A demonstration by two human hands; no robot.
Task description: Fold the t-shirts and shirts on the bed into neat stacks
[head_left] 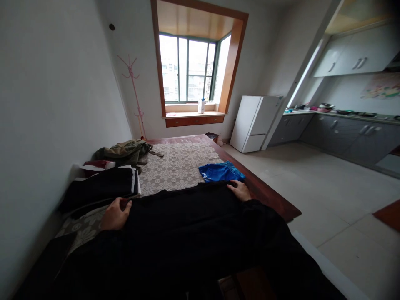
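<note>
A: Largest item first. What lies before you?

B: A wooden table [278,205], with a patterned cloth [178,164] over its middle and the dark red border bare along the right.

A: Next size down?

B: Your black cloth [184,221], stretched broadside at the near part of the table. Its lower outline merges with your black sleeves [268,227] — cannot tell where one ends, or how far the cloth is off the surface.

A: Then?

B: Green bag [125,151] and dark folded stack [103,185], both left by the wall [59,100]; presumably set there to leave you the middle. Smaller: blue cloth [220,171], lying just beyond the black edge on the right, apparently kept aside.

A: Your grip?

B: Left hand [115,216]: thumb and bent fingers pinch the far left corner. Right hand [240,191]: fingertips close on the far edge near its right end. Hands sit well apart — likely so the edge between them stays drawn out, though it dips and steps slightly.
</note>
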